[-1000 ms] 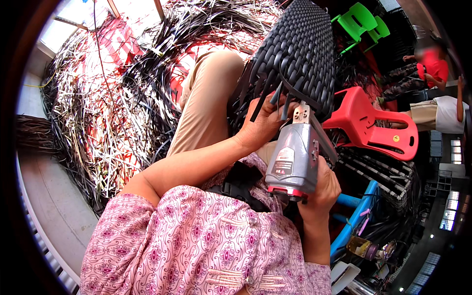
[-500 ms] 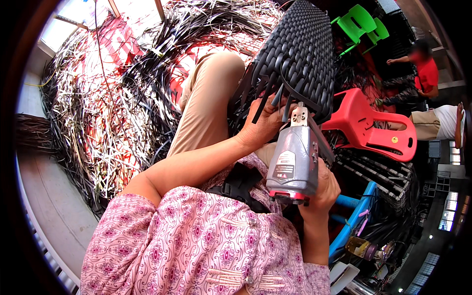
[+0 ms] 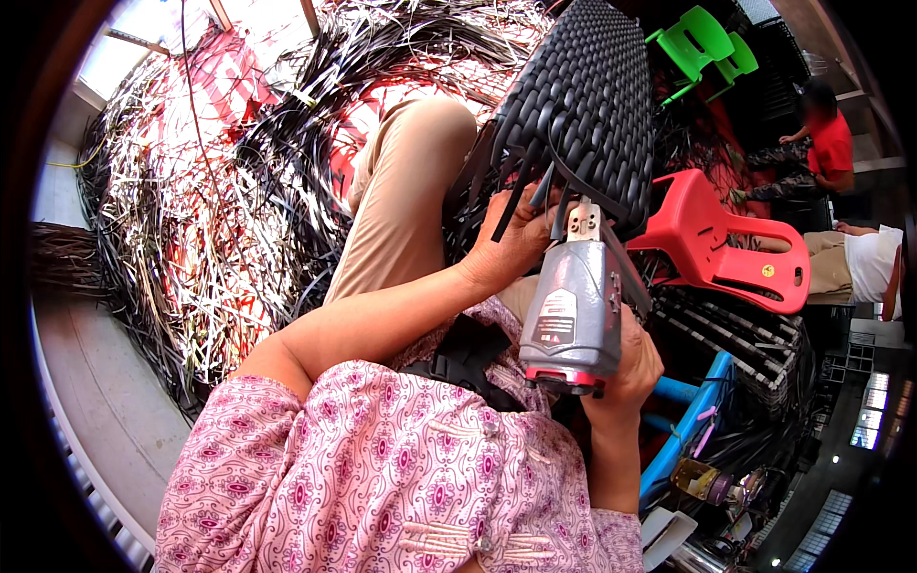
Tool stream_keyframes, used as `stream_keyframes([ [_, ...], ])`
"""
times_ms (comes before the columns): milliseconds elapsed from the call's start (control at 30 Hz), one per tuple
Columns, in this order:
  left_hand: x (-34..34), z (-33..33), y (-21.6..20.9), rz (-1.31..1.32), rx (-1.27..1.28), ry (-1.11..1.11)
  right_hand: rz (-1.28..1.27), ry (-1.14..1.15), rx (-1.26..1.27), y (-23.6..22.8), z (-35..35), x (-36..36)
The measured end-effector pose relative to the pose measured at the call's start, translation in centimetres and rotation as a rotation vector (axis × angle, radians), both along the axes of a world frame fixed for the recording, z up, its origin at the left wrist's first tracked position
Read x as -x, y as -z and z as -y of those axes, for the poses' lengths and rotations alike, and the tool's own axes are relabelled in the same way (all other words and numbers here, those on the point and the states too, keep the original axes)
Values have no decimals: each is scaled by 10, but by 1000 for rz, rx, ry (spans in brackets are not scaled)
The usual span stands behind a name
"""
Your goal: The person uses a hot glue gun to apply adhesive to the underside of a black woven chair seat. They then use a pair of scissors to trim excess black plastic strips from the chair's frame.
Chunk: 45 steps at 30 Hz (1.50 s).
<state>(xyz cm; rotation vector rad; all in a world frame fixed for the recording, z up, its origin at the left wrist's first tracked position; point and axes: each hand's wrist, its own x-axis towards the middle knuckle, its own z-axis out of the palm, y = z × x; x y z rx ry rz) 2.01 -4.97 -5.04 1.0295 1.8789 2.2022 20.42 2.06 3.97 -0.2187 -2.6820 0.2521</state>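
Note:
My right hand [image 3: 638, 358] is wrapped round the handle of a grey pneumatic staple gun [image 3: 573, 306] with a red-edged cap. Its nose meets the lower edge of a black woven panel [image 3: 583, 105], beside my left fingers. My left hand [image 3: 511, 239] is closed at that same edge, pinching a black flat strip [image 3: 542, 186] among several loose strip ends that hang from the weave. The panel leans upright in front of me, against my bent knee. The staple gun's body partly hides the contact spot and the right fingers.
A big heap of black strips [image 3: 220, 210] lies to the left. A red plastic chair [image 3: 702, 224] and a blue frame [image 3: 688, 425] stand at my right, with green chairs [image 3: 695, 43] farther off. Two people work beyond; one wears a red top [image 3: 831, 148].
My hands, the staple gun and the panel are nearly still, with only a slight shift. At the far right, the people have moved their arms and bodies a little.

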Motion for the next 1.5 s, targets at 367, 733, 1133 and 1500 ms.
stream_keyframes([
  [367,2,3,-1,-209,60,-75,-4,30,-5,3,8,5],
  [733,-4,47,-30,185,327,174,-145,90,161,17,-5,-42],
  [1133,3,53,-99,572,122,159,-215,223,207,27,-17,-68],
  [1500,-18,31,-102,843,-141,244,-273,215,291,28,-19,-67],
])
